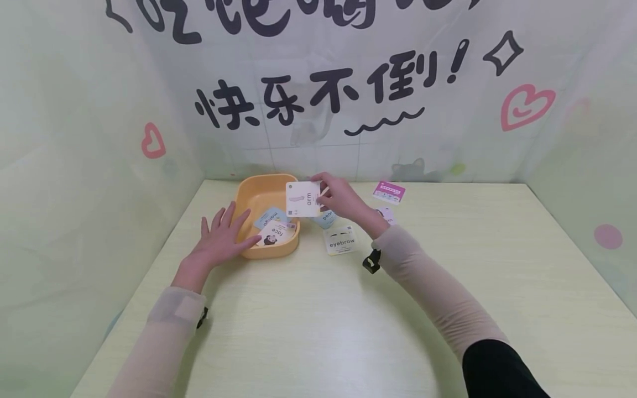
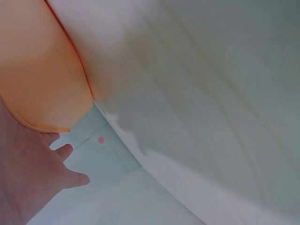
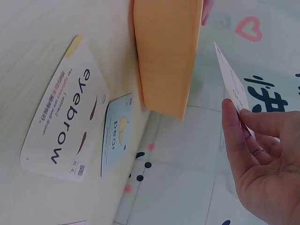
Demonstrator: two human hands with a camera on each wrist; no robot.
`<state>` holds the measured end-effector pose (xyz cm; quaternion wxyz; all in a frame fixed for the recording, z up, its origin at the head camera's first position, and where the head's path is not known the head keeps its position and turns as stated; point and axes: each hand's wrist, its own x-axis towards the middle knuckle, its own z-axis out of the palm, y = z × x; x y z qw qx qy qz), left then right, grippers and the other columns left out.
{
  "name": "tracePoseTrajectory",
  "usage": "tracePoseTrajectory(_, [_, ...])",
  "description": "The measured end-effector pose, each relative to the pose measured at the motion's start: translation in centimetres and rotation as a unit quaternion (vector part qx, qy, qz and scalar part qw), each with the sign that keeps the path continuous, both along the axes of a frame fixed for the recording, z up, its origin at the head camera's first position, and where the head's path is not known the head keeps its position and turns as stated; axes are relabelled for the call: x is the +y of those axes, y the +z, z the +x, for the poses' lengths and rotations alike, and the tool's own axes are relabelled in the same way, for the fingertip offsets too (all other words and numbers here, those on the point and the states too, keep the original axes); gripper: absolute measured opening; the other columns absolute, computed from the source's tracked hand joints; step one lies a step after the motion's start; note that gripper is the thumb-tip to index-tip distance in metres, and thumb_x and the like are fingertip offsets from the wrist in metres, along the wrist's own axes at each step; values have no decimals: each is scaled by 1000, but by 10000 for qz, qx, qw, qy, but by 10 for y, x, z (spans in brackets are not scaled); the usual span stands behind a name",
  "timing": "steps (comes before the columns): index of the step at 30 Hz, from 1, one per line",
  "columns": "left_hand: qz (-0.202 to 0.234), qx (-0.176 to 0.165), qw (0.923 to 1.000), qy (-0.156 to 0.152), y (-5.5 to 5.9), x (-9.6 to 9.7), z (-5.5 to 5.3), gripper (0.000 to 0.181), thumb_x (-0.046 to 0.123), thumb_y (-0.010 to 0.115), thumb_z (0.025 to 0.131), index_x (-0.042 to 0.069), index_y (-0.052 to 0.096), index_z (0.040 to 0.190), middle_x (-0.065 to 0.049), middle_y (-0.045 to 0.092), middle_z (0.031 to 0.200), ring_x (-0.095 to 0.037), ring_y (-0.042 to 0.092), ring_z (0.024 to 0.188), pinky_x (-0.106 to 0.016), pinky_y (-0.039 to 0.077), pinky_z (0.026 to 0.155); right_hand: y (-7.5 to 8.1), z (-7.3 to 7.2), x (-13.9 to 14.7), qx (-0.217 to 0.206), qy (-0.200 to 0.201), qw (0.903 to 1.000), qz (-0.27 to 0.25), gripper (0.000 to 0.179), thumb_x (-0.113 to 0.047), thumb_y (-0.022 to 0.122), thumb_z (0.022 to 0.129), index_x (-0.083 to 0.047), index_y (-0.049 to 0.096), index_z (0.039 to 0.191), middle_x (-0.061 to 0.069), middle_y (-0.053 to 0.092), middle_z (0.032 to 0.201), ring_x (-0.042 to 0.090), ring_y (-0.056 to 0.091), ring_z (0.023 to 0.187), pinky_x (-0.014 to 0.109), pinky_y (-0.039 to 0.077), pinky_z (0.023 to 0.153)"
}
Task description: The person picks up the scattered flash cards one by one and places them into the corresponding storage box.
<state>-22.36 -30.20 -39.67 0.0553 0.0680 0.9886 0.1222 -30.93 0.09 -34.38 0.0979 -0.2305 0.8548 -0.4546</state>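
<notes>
My right hand (image 1: 344, 200) pinches a white "arm" flash card (image 1: 301, 200) between thumb and fingers, above the right rim of an orange basket (image 1: 271, 253). In the right wrist view the flash card (image 3: 229, 75) appears nearly edge-on, clear of the basket's wall (image 3: 164, 56). My left hand (image 1: 219, 239) lies at the basket's left side with fingers spread, its thumb over the front rim; the left wrist view has the hand (image 2: 33, 173) against the orange wall (image 2: 47, 70). Inside the basket are a "face" card (image 1: 276, 234) and a blue "mango" card (image 1: 269, 216).
Right of the basket lie an "eyebrow" card (image 1: 340, 241) and a blue "pear" card (image 1: 325, 220). Farther right are a magenta card (image 1: 389, 192) and a white card (image 1: 386, 214) partly covered by my right wrist. A printed cloth (image 1: 318, 157) hangs behind the table.
</notes>
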Motion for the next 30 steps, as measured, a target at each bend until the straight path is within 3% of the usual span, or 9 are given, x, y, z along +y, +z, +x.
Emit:
tracePoseTrajectory(8, [-9, 11, 10000, 7, 0, 1, 0, 90, 69, 45, 94, 17, 13, 161, -20, -10, 168, -51, -3, 151, -76, -12, 112, -5, 5, -13, 53, 234, 9997, -45, 56, 4, 59, 95, -5, 44, 147, 18, 57, 114, 28, 67, 98, 26, 62, 73])
tracePoseTrajectory(24, [-39, 25, 10000, -42, 0, 1, 1, 90, 69, 42, 95, 17, 13, 161, -20, -10, 168, -51, -4, 152, -77, -11, 112, -11, 13, -35, -110, 558, 9984, 16, 54, 5, 58, 95, -5, 44, 146, 19, 58, 113, 28, 67, 97, 36, 62, 80])
tracePoseTrajectory(30, [-39, -3, 10000, -25, 1, 1, 1, 91, 70, 42, 94, 17, 13, 161, -20, -11, 167, -51, -4, 151, -76, -11, 112, -14, 15, -41, -143, 636, 9978, 116, 55, 4, 59, 95, -6, 44, 147, 18, 59, 113, 26, 67, 97, 33, 62, 80])
